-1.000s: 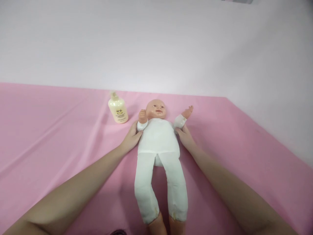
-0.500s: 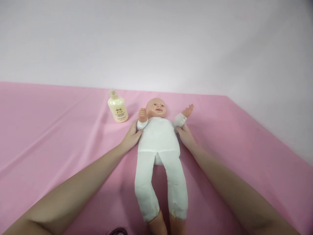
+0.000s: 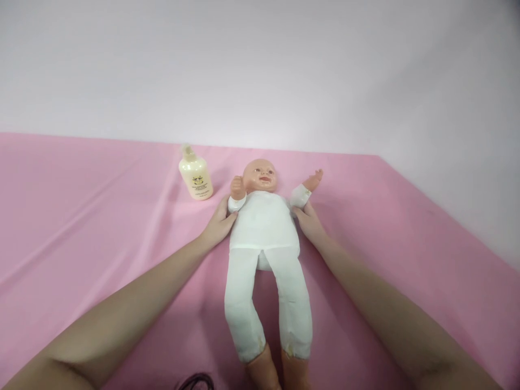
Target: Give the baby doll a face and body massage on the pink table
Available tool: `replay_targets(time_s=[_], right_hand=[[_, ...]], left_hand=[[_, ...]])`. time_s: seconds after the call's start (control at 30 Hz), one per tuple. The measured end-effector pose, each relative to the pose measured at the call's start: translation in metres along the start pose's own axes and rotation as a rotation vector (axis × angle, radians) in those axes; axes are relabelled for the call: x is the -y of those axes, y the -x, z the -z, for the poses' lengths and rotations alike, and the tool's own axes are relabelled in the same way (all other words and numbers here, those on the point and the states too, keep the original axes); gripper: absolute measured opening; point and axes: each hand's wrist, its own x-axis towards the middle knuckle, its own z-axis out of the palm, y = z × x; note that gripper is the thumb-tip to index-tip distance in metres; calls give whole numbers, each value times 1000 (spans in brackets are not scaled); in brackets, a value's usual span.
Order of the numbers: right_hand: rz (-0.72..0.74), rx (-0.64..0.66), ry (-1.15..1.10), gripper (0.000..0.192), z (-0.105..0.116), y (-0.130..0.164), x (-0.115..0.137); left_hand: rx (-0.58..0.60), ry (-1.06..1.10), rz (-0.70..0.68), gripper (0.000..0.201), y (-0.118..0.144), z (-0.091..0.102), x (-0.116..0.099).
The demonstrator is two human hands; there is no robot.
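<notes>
A baby doll [image 3: 264, 222] with a white cloth body lies on its back, head at the far end and feet toward me. My left hand [image 3: 221, 219] grips its side below the raised arm on the left, thumb on top and the other fingers partly hidden. On the opposite side, my right hand [image 3: 309, 219] holds the doll under its outstretched arm, fingers mostly out of sight beneath it. A pale yellow pump bottle [image 3: 196, 176] with a cartoon face on its label stands left of the doll's head.
A pink cloth [image 3: 109, 216] with a few creases covers the table. Behind its far edge rises a pale wall [image 3: 244, 70]. Something dark and looped [image 3: 197, 381] shows at the bottom edge, too little of it visible to name.
The whole view has shifted very slightly, with everything a few pixels higher. Both hands keep the same hold on the doll.
</notes>
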Motion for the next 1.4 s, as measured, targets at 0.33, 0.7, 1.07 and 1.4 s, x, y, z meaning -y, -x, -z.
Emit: replay_targets(time_s=[0.33,0.7,1.07,1.4], right_hand=[[10,8,6,54,0,-1,-1],[-6,3,-6,54,0,1,0],[14,15,-41,54,0,-1,-3],[-3,8,-36,55,0,0,-2]], left_hand=[[0,15,12,58,0,0,0],[-11,-5,-22,63,-1,1,7],[-5,-24,-26,62,-3,2,7],[-1,-27,-13,60,-3,2,7]])
